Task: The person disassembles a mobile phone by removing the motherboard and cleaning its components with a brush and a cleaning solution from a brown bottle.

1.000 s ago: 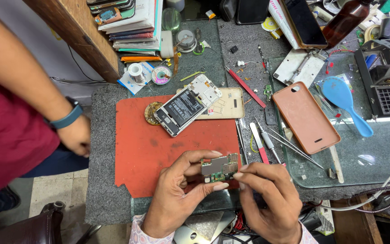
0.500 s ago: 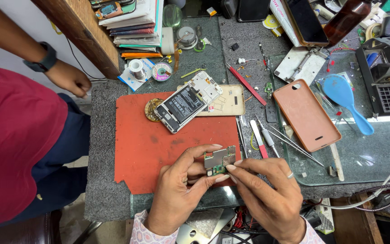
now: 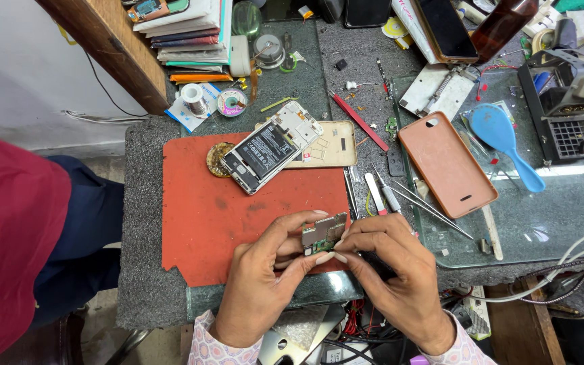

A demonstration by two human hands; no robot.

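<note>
Bystander: a person in a red top [image 3: 8, 243] is seated well left of the grip, clear of the work.
Red mat [image 3: 238, 216]: spread on the worktop [image 3: 143, 284] under and left of the grip; the work is best kept over it, so that a dropped part is caught.
Left hand [image 3: 265, 284]: its grip is clamped on the small circuit board [image 3: 324, 232], thumb and forefinger on the edges; edge contact is judged right, with the faces left untouched.
Circuit board: held just above the mat's near edge, between both hands, tilted toward the camera.
Opened phone [image 3: 265, 152]: lies well beyond the grip, battery showing, overlapping a beige back cover [image 3: 332, 145].
Right hand [image 3: 393, 277]: fingertips closed on the board's right lower edge; whether a tool is pinched there cannot be told. Light, steady pressure is advised.
Tweezers [image 3: 427, 206]: rest just beyond and right of the grip, near a brown phone case [image 3: 447, 162].
</note>
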